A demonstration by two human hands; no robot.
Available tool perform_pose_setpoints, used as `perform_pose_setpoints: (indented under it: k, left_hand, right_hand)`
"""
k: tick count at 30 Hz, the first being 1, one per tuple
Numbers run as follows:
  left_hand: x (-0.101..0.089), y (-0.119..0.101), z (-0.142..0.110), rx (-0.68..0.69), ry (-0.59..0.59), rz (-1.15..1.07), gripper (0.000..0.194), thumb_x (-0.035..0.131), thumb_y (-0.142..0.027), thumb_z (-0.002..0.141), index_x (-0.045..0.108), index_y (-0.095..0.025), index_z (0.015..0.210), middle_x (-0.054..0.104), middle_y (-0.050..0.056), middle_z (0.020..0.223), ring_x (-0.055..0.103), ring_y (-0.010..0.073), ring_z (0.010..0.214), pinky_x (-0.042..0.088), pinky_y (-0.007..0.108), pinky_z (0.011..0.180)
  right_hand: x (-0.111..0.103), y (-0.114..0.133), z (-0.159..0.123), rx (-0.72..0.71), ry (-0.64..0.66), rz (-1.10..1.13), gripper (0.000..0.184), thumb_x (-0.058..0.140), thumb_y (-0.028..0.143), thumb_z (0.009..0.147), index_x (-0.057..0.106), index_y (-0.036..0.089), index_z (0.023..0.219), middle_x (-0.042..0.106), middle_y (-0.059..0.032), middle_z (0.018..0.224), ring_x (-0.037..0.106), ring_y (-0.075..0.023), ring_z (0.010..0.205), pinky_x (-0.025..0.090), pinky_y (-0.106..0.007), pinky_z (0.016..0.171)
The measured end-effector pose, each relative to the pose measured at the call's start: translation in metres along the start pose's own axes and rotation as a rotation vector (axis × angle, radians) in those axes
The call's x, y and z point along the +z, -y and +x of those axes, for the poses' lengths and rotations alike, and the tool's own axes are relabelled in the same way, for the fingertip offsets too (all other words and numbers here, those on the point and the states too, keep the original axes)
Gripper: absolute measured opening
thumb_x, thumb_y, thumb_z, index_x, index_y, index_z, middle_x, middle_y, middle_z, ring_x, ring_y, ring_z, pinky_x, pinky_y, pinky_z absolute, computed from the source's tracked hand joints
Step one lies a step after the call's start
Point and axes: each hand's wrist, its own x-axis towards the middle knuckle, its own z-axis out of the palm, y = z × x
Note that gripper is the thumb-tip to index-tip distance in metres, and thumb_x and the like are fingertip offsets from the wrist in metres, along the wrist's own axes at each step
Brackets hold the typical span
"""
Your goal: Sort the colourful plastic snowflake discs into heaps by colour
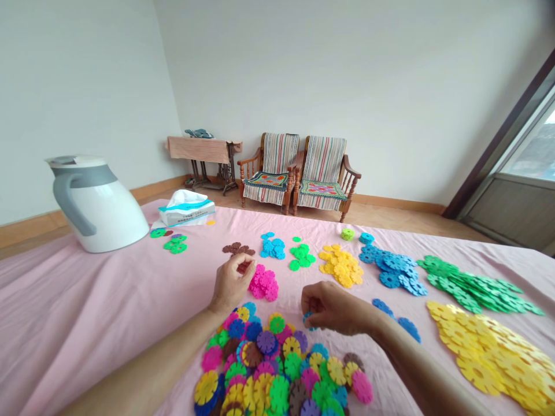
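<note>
My left hand (233,282) hovers between a small pile of brown notched plastic discs (238,248) and a pile of pink discs (264,283). Its fingers are pinched together; whatever they hold, if anything, is hidden. Right of the pink pile, my right hand (332,307) is closed, with the edge of a light-blue notched disc (308,321) showing at its fingertips. Below both hands spreads a heap of mixed-colour discs (277,364). Farther off lie single-colour piles: light blue (273,247), light green (302,257) and yellow (341,266).
A pink cloth (143,300) covers the table. At left stand a white kettle (108,208) and a tissue box (188,212). Larger blue (394,268), green (477,283) and yellow discs (494,352) lie at right. Two wooden armchairs (323,167) stand beyond.
</note>
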Motion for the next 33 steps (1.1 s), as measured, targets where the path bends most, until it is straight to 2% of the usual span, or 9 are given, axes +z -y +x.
perform_pose_setpoints:
  k: [3,10,15,17,19,21,23,27,33]
  left_hand:
    - [0.001,-0.001,0.0,0.001,-0.012,-0.003,0.017,0.053,-0.031,0.077,0.062,-0.018,0.071,0.065,-0.001,0.068,0.059,0.0134,0.063,0.046,0.021,0.062]
    - [-0.002,-0.004,-0.002,0.006,0.003,-0.019,0.016,0.052,-0.029,0.078,0.061,-0.017,0.07,0.063,-0.001,0.065,0.057,0.0124,0.06,0.046,0.021,0.06]
    - [-0.002,-0.004,-0.003,0.007,0.023,-0.019,0.016,0.051,-0.028,0.079,0.061,-0.017,0.071,0.064,-0.001,0.067,0.058,0.0127,0.061,0.046,0.022,0.061]
    - [-0.001,-0.004,-0.003,0.01,0.022,-0.016,0.016,0.052,-0.028,0.079,0.061,-0.017,0.073,0.065,0.0,0.068,0.058,0.013,0.062,0.046,0.022,0.062]
    - [0.0,-0.004,-0.003,0.011,0.012,-0.016,0.015,0.052,-0.028,0.078,0.061,-0.017,0.073,0.065,0.0,0.07,0.059,0.0132,0.063,0.047,0.022,0.063]
    - [0.001,-0.004,-0.003,0.014,-0.001,-0.014,0.014,0.053,-0.027,0.078,0.062,-0.017,0.073,0.066,0.0,0.07,0.06,0.0134,0.064,0.047,0.022,0.063]
    - [0.001,-0.004,-0.002,0.019,-0.006,-0.006,0.014,0.053,-0.027,0.077,0.062,-0.018,0.073,0.066,-0.001,0.069,0.06,0.0133,0.064,0.047,0.022,0.063]
    - [0.0,-0.005,-0.003,0.02,0.002,0.003,0.014,0.052,-0.027,0.078,0.061,-0.018,0.072,0.065,-0.001,0.069,0.059,0.0132,0.063,0.046,0.021,0.062]
    - [-0.001,-0.005,-0.002,0.02,0.003,-0.025,0.014,0.053,-0.028,0.077,0.06,-0.018,0.071,0.065,-0.001,0.067,0.059,0.0131,0.062,0.046,0.021,0.061]
  right_hand:
    - [-0.002,-0.004,0.021,0.062,-0.138,0.083,0.002,0.059,0.015,0.069,0.059,0.016,0.07,0.058,0.0033,0.056,0.053,-0.0076,0.051,0.035,-0.016,0.045]
    - [0.003,-0.004,0.086,0.161,-0.341,0.115,0.01,0.056,0.005,0.066,0.058,0.014,0.069,0.06,0.002,0.053,0.059,-0.0096,0.05,0.039,-0.016,0.046]
    - [0.001,0.001,0.096,0.18,-0.475,0.107,0.013,0.052,0.008,0.072,0.059,0.013,0.082,0.064,-0.002,0.069,0.061,-0.009,0.056,0.04,-0.017,0.049]
    - [0.002,0.008,0.083,0.136,-0.431,0.093,0.009,0.053,0.01,0.071,0.06,0.014,0.075,0.062,0.0,0.066,0.059,-0.0084,0.054,0.04,-0.017,0.05]
    - [0.006,0.016,0.065,0.026,-0.272,0.068,0.01,0.053,0.01,0.07,0.062,0.015,0.07,0.058,0.0023,0.059,0.056,-0.0083,0.053,0.039,-0.017,0.049]
    - [0.013,0.026,0.046,-0.087,-0.131,0.029,0.012,0.056,0.012,0.068,0.065,0.017,0.075,0.06,0.002,0.064,0.055,-0.0085,0.058,0.038,-0.017,0.051]
    - [0.021,0.033,0.03,-0.121,-0.07,-0.004,0.021,0.059,0.012,0.065,0.065,0.018,0.084,0.062,0.0008,0.074,0.054,-0.0089,0.062,0.039,-0.018,0.053]
    - [0.032,0.039,0.017,-0.124,-0.076,-0.076,0.027,0.063,0.013,0.062,0.065,0.02,0.087,0.058,-0.0008,0.085,0.053,-0.0095,0.067,0.04,-0.02,0.059]
    - [0.035,0.038,0.017,-0.087,-0.105,-0.028,0.024,0.066,0.013,0.059,0.059,0.018,0.082,0.056,0.0018,0.078,0.049,-0.009,0.066,0.036,-0.018,0.055]
